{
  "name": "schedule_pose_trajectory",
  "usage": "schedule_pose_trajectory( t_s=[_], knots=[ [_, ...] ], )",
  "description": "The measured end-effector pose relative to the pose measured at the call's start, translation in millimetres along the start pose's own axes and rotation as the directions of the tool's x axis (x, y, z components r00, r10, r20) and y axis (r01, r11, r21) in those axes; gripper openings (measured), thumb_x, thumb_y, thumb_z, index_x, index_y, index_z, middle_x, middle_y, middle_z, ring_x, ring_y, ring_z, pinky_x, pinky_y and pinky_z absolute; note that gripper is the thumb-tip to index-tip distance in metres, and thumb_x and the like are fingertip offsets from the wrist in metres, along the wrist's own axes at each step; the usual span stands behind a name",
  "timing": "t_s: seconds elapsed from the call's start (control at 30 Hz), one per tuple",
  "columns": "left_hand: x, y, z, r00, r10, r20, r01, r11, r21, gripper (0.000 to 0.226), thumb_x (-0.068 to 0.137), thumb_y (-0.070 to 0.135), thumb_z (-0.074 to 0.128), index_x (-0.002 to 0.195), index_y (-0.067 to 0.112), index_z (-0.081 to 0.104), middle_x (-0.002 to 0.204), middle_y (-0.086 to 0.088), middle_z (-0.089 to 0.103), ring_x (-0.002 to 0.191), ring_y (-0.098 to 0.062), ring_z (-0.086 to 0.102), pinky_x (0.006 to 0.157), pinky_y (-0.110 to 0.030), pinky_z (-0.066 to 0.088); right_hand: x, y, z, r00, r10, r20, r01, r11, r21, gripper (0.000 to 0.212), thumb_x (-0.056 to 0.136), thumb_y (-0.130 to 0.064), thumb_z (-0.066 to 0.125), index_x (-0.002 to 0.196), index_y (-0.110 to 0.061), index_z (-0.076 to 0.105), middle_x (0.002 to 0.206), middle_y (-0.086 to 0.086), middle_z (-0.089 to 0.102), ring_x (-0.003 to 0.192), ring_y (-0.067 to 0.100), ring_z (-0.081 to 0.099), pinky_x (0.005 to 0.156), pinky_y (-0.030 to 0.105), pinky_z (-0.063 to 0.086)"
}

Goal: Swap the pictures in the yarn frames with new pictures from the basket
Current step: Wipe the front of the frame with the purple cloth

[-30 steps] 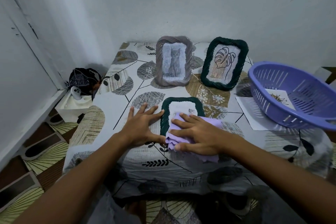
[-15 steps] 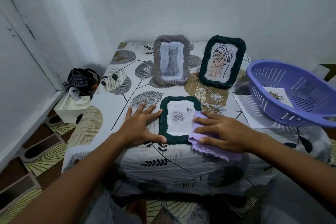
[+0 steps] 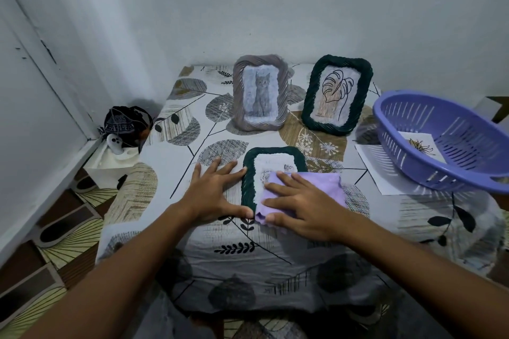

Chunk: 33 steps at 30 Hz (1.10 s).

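Leaf-printed cloth (image 3: 275,278) covers the table beside white walls (image 3: 385,22).

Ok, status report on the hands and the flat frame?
Left hand flat beside dark green yarn frame. Right hand pressing lilac cloth on its picture. Nothing in the way.

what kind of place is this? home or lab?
Most likely a home, a small room corner used for craft work. A low table under a leaf-print cloth is pushed against plain white walls, three yarn frames sit on it beside a purple plastic basket, and patterned floor tiles show at left.
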<state>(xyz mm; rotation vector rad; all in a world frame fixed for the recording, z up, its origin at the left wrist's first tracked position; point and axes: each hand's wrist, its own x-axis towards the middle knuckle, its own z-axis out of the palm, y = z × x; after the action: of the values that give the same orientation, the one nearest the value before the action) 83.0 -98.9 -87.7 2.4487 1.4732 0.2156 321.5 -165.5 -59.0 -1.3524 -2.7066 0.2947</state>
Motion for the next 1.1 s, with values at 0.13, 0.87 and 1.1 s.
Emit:
schedule_pose_trajectory(
  t_s=[0.13, 0.87, 1.1],
  knots=[
    [0.2, -1.7, 0.7, 1.000, 0.003, -0.001, -0.003, 1.000, -0.015, 0.124, 0.039, 0.103, 0.034, 0.148, 0.044, 0.020, 0.160, 0.013, 0.011, 0.148, -0.016, -0.007, 0.114, -0.058, -0.010, -27.9, 24.8, -4.5, 0.993, 0.077, -0.089, -0.083, 0.994, -0.071, 0.070, 0.092, -0.066, 0.015, 0.123, -0.027, 0.064, 0.148, 0.003, 0.044, 0.143, 0.027, 0.027, 0.114, 0.039, 0.024],
    [-3.2, 2.8, 0.8, 0.999, -0.013, -0.030, 0.012, 0.999, -0.036, 0.116, 0.047, 0.101, 0.033, 0.148, 0.045, 0.020, 0.159, 0.015, 0.009, 0.147, -0.012, -0.008, 0.115, -0.057, -0.012, -7.6, 11.2, 6.1, 0.923, 0.385, -0.012, -0.385, 0.921, -0.059, 0.113, 0.058, -0.086, -0.024, 0.150, -0.038, 0.019, 0.161, 0.006, -0.004, 0.147, 0.027, -0.012, 0.119, 0.045, -0.002],
    [-4.2, 4.4, 2.2, 0.999, -0.018, -0.049, 0.017, 0.999, -0.034, 0.113, 0.049, 0.098, 0.040, 0.147, 0.045, 0.021, 0.159, 0.015, 0.011, 0.147, -0.012, -0.008, 0.115, -0.056, -0.013, -5.4, -1.9, -0.1, 0.898, 0.439, -0.038, -0.438, 0.881, -0.179, 0.119, 0.058, -0.084, -0.023, 0.150, -0.025, 0.024, 0.160, 0.014, 0.000, 0.147, 0.033, -0.004, 0.118, 0.049, 0.006]
  ],
)
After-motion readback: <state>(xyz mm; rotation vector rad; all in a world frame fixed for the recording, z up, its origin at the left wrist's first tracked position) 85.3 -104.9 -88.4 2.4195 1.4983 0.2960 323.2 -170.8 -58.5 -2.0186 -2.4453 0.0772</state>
